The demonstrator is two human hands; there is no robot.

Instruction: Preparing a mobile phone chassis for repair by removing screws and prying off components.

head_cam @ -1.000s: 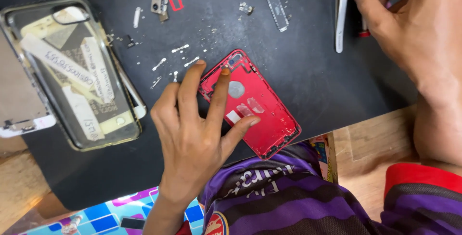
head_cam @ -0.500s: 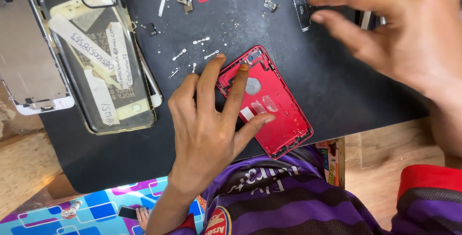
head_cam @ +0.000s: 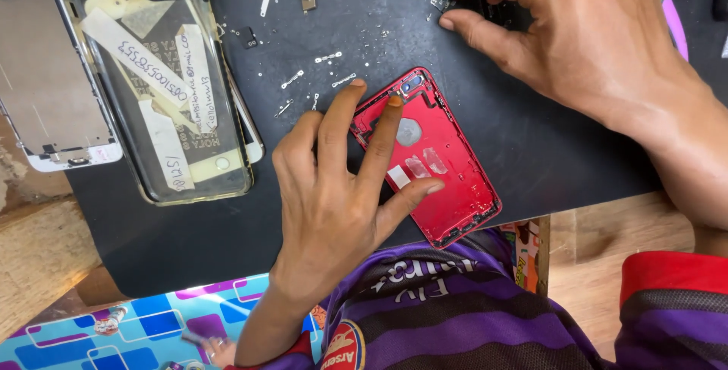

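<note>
- Since half a second ago, the right hand (head_cam: 599, 36) has been brought down to the mat (head_cam: 531, 142), and a small dark part (head_cam: 493, 12) is now pinched between its thumb and fingers.
- The left hand (head_cam: 341, 195) is spread wide on the red phone shell (head_cam: 447, 165); nothing is gripped, and the shell is pressed down by the fingertips (head_cam: 393, 101).
- The shell is laid flat near the mat's front edge.
- Tiny screws (head_cam: 327, 58) are scattered just above it.
- A clear case (head_cam: 163, 82) and a white screen (head_cam: 45, 82) are kept to the left.
</note>
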